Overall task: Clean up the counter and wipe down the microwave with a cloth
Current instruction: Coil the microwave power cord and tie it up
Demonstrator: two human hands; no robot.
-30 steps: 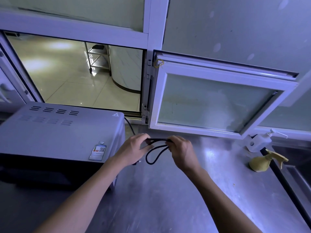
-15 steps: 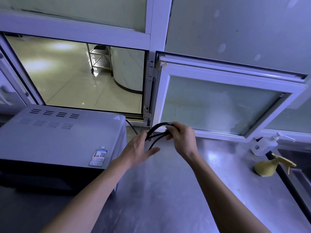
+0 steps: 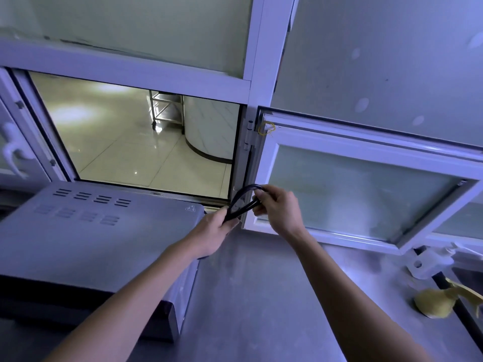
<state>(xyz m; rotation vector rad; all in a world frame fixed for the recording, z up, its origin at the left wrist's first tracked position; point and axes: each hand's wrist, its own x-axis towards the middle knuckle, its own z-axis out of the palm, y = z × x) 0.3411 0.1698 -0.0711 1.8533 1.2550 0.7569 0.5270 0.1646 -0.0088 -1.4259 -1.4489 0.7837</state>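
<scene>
A grey microwave [image 3: 88, 231] stands on the steel counter [image 3: 261, 296] at the left, its vented top facing me. Its black power cord [image 3: 241, 199] is folded into a loop behind the microwave's right rear corner. My left hand [image 3: 214, 231] grips the lower end of the loop, and my right hand [image 3: 277, 207] pinches the upper bend. Both hands are raised close to the window hinge. No cloth is in view.
An inward-opened window sash [image 3: 360, 189] juts over the counter at the right. A white pump bottle [image 3: 428, 259] and a yellow spray bottle [image 3: 439, 301] lie near the right edge by a sink rim. The left window opening [image 3: 136, 142] shows a tiled floor beyond.
Both hands have lifted the looped cord up and back, from over the counter toward the window hinge. The loop is now folded tighter between them.
</scene>
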